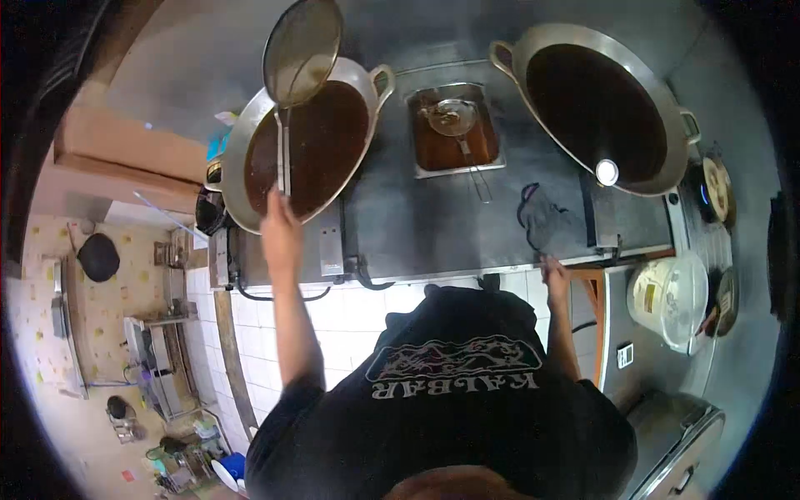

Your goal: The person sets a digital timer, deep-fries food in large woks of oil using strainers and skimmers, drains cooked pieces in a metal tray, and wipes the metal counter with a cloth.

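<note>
My left hand (282, 237) is closed around the handle of a long-handled mesh strainer (304, 50). Its round mesh is raised over the far side of the left wok (236, 162), a wide metal pan with two loop handles and dark brown oil (325, 154) inside. My right hand (555, 275) is at the counter's front edge, fingers curled at the near end of a crumpled dark cloth (550, 221). Between the woks, a rectangular metal pan (458, 172) of brown liquid holds a smaller strainer (467, 150) with a wire handle.
A second wok (533, 96) of dark liquid stands at the right. Below it are a steel counter (433, 237) and a clear tub (671, 300) with pale contents. A round-lidded steel container (675, 450) is at lower right. White floor tiles (350, 312) lie before the counter.
</note>
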`<state>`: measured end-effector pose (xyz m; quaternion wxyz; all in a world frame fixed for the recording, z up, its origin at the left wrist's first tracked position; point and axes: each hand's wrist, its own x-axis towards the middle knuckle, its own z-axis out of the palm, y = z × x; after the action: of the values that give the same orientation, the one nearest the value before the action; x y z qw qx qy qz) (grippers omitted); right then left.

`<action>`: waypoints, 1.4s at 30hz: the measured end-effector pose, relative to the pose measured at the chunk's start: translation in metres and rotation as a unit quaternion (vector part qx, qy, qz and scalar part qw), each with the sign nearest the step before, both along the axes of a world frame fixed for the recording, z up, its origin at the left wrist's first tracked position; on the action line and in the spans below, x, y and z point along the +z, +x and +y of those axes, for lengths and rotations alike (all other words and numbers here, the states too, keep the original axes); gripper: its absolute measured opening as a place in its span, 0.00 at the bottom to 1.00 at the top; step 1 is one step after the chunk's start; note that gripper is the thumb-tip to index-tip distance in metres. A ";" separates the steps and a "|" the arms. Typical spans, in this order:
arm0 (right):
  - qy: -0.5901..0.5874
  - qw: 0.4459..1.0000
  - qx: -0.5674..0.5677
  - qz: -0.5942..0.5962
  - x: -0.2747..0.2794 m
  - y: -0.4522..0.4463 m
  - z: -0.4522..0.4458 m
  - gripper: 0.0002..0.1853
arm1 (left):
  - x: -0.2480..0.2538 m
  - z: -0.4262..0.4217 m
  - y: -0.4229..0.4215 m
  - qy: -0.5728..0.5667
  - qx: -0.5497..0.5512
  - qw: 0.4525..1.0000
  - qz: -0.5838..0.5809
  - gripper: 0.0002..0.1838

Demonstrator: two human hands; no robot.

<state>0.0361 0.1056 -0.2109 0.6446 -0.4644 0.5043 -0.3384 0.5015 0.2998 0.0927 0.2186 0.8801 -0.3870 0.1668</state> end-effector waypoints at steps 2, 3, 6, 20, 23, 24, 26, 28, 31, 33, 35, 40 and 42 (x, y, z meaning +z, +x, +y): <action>0.001 0.998 -0.031 0.061 -0.026 -0.026 0.014 0.14 | 0.008 0.024 0.047 0.111 0.091 0.989 -0.021 0.16; -0.013 0.994 -0.032 0.106 -0.010 -0.033 0.025 0.15 | 0.008 0.036 0.069 0.145 0.129 0.981 -0.018 0.16; -0.101 0.976 0.017 0.194 -0.112 -0.103 0.045 0.11 | 0.041 0.063 0.101 0.171 0.196 0.965 0.022 0.22; 0.174 0.926 0.103 0.317 -0.192 -0.161 0.119 0.15 | -0.037 0.088 0.129 0.231 -0.033 0.958 0.167 0.11; 0.211 0.958 0.002 0.192 -0.131 -0.117 0.090 0.14 | -0.016 0.051 0.091 0.121 0.098 0.923 0.352 0.12; 0.206 0.959 0.011 0.193 -0.129 -0.111 0.086 0.14 | -0.024 0.050 0.097 0.093 0.064 0.906 0.408 0.15; 0.146 0.985 -0.006 0.096 -0.144 -0.108 0.077 0.15 | -0.029 0.037 0.092 0.053 0.029 0.884 0.463 0.19; 0.141 0.977 0.029 0.159 -0.128 -0.100 0.067 0.16 | -0.020 0.017 0.077 0.038 0.060 0.881 0.468 0.19; 0.145 0.977 0.011 0.156 -0.126 -0.097 0.069 0.17 | -0.031 0.009 0.086 -0.002 0.033 0.854 0.519 0.15; 0.186 0.960 0.013 0.208 -0.128 -0.101 0.073 0.18 | -0.033 0.006 0.087 -0.035 0.031 0.846 0.531 0.14; 0.239 0.943 0.024 0.231 -0.139 -0.113 0.079 0.18 | -0.032 -0.003 0.087 -0.066 0.027 0.838 0.541 0.14; 0.293 0.932 0.040 0.207 -0.160 -0.147 0.097 0.18 | -0.037 -0.023 0.093 -0.098 0.023 0.828 0.551 0.13; 0.313 0.931 0.044 0.183 -0.174 -0.160 0.104 0.18 | -0.038 -0.026 0.091 -0.074 0.015 0.846 0.527 0.12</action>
<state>-0.1238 0.2096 -0.3853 0.6683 -0.3151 0.6724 -0.0441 0.5926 0.2740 0.0552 0.4518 0.8225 -0.1867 -0.2907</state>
